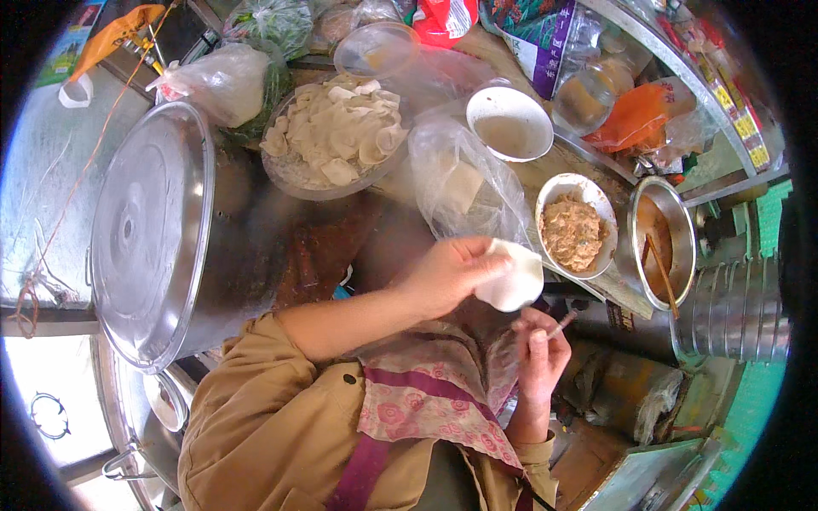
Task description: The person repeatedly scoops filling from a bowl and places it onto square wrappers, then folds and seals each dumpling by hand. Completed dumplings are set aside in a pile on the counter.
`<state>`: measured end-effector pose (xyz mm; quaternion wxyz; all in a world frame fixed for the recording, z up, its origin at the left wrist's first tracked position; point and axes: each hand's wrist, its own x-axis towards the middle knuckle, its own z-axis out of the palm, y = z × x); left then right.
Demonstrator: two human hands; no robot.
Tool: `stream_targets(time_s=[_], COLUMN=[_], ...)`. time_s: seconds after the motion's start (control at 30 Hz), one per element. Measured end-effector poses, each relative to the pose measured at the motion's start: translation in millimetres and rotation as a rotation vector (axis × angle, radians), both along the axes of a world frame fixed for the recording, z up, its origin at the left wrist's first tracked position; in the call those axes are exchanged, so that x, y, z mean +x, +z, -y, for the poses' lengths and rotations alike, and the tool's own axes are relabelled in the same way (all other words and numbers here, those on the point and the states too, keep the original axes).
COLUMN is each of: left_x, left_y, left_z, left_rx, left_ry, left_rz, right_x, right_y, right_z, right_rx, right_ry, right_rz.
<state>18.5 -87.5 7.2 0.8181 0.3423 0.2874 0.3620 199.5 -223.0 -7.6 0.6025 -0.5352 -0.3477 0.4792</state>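
Note:
My left hand (450,271) pinches a thin, pale dough wrapper (516,282) between thumb and fingers. Just below it, my right hand (540,351) grips a thin stick (562,324) whose tip points up and right. Beyond the wrapper stands a white bowl of minced filling (572,233). A clear plastic bag (441,150) lies open on the board, with pale square sheets (461,185) inside. Farther left, a round tray heaped with folded dumplings (339,128) is dusted with flour.
A large lidded metal pot (147,236) fills the left side. At right, a steel bowl of reddish-brown sauce (658,236) holds chopsticks (661,268). A white bowl with cloudy liquid (509,124) stands at the back of the wooden board (409,182). Several stacked metal rings (735,313) are far right.

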Motion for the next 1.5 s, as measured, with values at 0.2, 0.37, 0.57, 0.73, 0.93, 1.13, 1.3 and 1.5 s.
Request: stream_targets(time_s=[0.2,0.37,0.57,0.73,0.93,1.13,1.3,1.5], left_x=[-1,-10,-1,12,35,45,53,55], left_y=[0,11,-12,-22,-12,-17,-11,-12], left_z=[15,9,9,9,6,7,5,5], left_rx=[0.270,0.505,0.592,0.149,-0.043,-0.104,-0.115,-0.136], left_ry=[-0.152,-0.442,-0.215,-0.163,-0.069,-0.008,-0.020,-0.015], left_rz=[-0.217,-0.357,-0.523,-0.286,-0.120,-0.091,-0.018,-0.020], right_x=[-1,4,31,79,99,97,93,91], right_y=[3,28,61,75,75,77,82,85], right_z=[-11,-14,-29,-26,-46,-56,-60,-64], right_rx=[-0.026,-0.046,-0.095,-0.038,0.091,0.039,0.075,0.064], right_ry=[-0.127,-0.058,0.041,-0.049,0.058,0.126,0.182,0.224], right_rz=[0.064,0.481,0.675,0.889,1.164,1.306,1.319,1.278])
